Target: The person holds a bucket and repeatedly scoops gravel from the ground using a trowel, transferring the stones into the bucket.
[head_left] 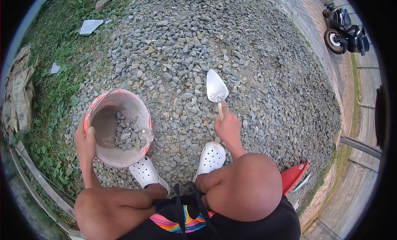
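My left hand (86, 143) grips the left rim of a red bucket (136, 100), its inside coated with grey residue. The bucket tilts so its mouth faces me, and some grey stones (128, 132) lie inside against the right wall. In my right hand (228, 126) is a trowel (216, 86), held by its wooden handle with the index finger stretched along it. The pointed metal blade aims away from me, over the gravel (178, 66), with no stones on it.
White clogs (211, 157) are on my feet among the stones. Grass with white tile pieces (91, 27) and a crumpled sack (20, 93) borders the left. A red object (294, 177) lies by my right knee. A motorcycle (345, 31) stands on the paving at upper right.
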A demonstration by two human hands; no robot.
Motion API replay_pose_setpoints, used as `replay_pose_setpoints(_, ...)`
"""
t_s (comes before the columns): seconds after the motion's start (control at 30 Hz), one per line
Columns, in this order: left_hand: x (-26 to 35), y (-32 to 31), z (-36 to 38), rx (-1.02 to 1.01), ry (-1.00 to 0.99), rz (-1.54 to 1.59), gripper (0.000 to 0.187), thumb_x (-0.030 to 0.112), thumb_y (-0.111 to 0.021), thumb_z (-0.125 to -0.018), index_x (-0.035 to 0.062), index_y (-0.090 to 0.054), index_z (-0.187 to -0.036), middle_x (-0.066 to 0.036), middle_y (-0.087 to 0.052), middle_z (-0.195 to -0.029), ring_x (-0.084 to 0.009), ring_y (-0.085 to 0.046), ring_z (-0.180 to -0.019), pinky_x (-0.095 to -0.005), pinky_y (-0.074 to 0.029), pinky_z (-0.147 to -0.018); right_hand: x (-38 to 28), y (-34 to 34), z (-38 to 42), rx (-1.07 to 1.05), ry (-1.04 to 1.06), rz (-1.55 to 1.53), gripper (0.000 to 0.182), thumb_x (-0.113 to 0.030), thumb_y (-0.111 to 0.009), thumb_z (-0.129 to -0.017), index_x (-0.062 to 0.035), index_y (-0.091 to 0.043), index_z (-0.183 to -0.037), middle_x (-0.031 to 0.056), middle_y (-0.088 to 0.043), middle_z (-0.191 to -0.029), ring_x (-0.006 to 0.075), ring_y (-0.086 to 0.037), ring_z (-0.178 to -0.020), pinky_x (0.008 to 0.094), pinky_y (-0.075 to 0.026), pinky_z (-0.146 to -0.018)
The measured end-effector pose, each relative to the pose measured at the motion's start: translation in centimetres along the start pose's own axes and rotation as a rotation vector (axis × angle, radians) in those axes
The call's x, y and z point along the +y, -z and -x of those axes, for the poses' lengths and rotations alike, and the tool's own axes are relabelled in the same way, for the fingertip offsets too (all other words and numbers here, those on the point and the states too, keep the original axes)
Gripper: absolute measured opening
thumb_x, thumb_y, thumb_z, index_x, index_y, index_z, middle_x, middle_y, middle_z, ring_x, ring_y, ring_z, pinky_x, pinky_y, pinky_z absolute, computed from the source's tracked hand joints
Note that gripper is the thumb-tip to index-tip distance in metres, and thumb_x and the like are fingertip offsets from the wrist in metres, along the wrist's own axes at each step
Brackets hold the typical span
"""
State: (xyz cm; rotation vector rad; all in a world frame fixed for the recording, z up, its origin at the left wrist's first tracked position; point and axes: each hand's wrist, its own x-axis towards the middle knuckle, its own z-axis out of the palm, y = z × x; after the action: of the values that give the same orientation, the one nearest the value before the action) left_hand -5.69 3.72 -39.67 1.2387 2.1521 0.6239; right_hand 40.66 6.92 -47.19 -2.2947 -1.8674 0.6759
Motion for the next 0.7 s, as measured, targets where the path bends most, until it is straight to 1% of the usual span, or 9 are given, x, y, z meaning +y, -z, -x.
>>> replay_pose_setpoints(0.1,-0.1,-0.1,-0.2,0.019,-0.056,0.037,0.053,0.01,-0.049,-0.084,-0.0052,-0.058,-0.135,-0.021,-0.069,-0.109,-0.0286,-0.065,-0.097,-0.0386,-0.048,-0.094,1.3,-3.0,-5.7,0.105,0.071,0.061,0.07,-0.016,-0.065,-0.084,-0.0062,-0.045,-0.151,0.022,-0.068,-0.087,0.0408,-0.069,-0.077,0.0532,-0.054,-0.074)
replay_pose_setpoints(0.17,0.5,0.1,-0.2,-0.012,-0.006,0.03,0.053,0.01,-0.049,-0.084,-0.0052,-0.058,-0.134,-0.02,-0.069,-0.11,-0.0276,-0.065,-0.099,-0.0376,-0.047,-0.095,1.3,-3.0,-10.2,0.09,0.076,0.081,0.07,-0.014,-0.064,-0.085,-0.0051,-0.043,-0.151,0.0216,-0.069,-0.089,0.0407,-0.069,-0.077,0.0524,-0.054,-0.073)
replay_pose_setpoints(0.27,0.4,0.4,-0.2,-0.031,-0.016,0.049,0.054,0.01,-0.049,-0.084,-0.0048,-0.058,-0.135,-0.02,-0.069,-0.112,-0.0269,-0.065,-0.102,-0.0364,-0.047,-0.096,-0.2,-4.1,-15.0,0.148,0.103,0.2,0.072,-0.014,-0.066,-0.084,-0.0056,-0.043,-0.151,0.0207,-0.069,-0.089,0.04,-0.069,-0.078,0.0514,-0.055,-0.071)
replay_pose_setpoints(0.33,0.0,0.5,-0.3,-0.042,-0.042,0.062,0.054,0.011,-0.049,-0.085,-0.0045,-0.058,-0.136,-0.019,-0.069,-0.113,-0.0267,-0.065,-0.104,-0.0361,-0.047,-0.097,-0.1,-5.4,-17.4,0.264,0.095,0.143,0.074,-0.014,-0.066,-0.083,-0.0115,-0.041,-0.153,0.0216,-0.07,-0.089,0.0435,-0.069,-0.08,0.0543,-0.055,-0.075)
replay_pose_setpoints(0.4,-0.5,0.5,-0.2,-0.04,-0.064,0.079,0.054,0.011,-0.049,-0.085,-0.0042,-0.058,-0.136,-0.019,-0.069,-0.114,-0.0265,-0.065,-0.105,-0.0358,-0.046,-0.098,0.7,-5.2,-17.7,0.234,0.109,0.119,0.075,-0.012,-0.069,-0.082,-0.0091,-0.041,-0.152,0.0205,-0.07,-0.089,0.0424,-0.069,-0.079,0.0531,-0.055,-0.074)
replay_pose_setpoints(0.47,-1.0,0.6,0.1,0.006,-0.029,-0.037,0.053,0.013,-0.05,-0.086,-0.0038,-0.058,-0.136,-0.018,-0.069,-0.115,-0.0256,-0.065,-0.106,-0.0356,-0.046,-0.099,1.3,-5.1,-17.2,0.197,0.122,0.096,0.077,-0.011,-0.072,-0.08,-0.0067,-0.041,-0.151,0.0194,-0.07,-0.088,0.0414,-0.07,-0.078,0.0519,-0.055,-0.073)
replay_pose_setpoints(0.57,-1.7,0.4,0.4,0.041,-0.084,0.062,0.052,0.015,-0.05,-0.088,-0.0043,-0.058,-0.135,-0.017,-0.069,-0.116,-0.0235,-0.064,-0.106,-0.0351,-0.046,-0.099,2.5,-4.9,-15.1,0.157,0.186,0.108,0.08,-0.011,-0.072,-0.081,-0.0127,-0.039,-0.154,0.021,-0.069,-0.101,0.0412,-0.069,-0.086,0.0525,-0.056,-0.077)
replay_pose_setpoints(0.6,-1.3,0.5,0.3,0.042,-0.079,0.069,0.052,0.015,-0.05,-0.088,-0.0043,-0.058,-0.135,-0.017,-0.069,-0.116,-0.0235,-0.064,-0.106,-0.0351,-0.046,-0.099,2.9,-4.5,-14.3,0.098,0.184,0.091,0.082,-0.011,-0.071,-0.081,-0.015,-0.036,-0.155,0.0224,-0.068,-0.105,0.0412,-0.069,-0.09,0.0523,-0.056,-0.08)
replay_pose_setpoints(0.7,-0.3,0.8,0.1,-0.028,0.015,0.116,0.054,0.013,-0.049,-0.086,-0.0054,-0.057,-0.136,-0.016,-0.069,-0.116,-0.0218,-0.063,-0.106,-0.0346,-0.045,-0.1,3.9,-3.8,-11.8,0.028,0.227,0.08,0.084,-0.01,-0.071,-0.081,-0.0162,-0.034,-0.156,0.0223,-0.068,-0.104,0.042,-0.069,-0.089,0.0519,-0.056,-0.08)
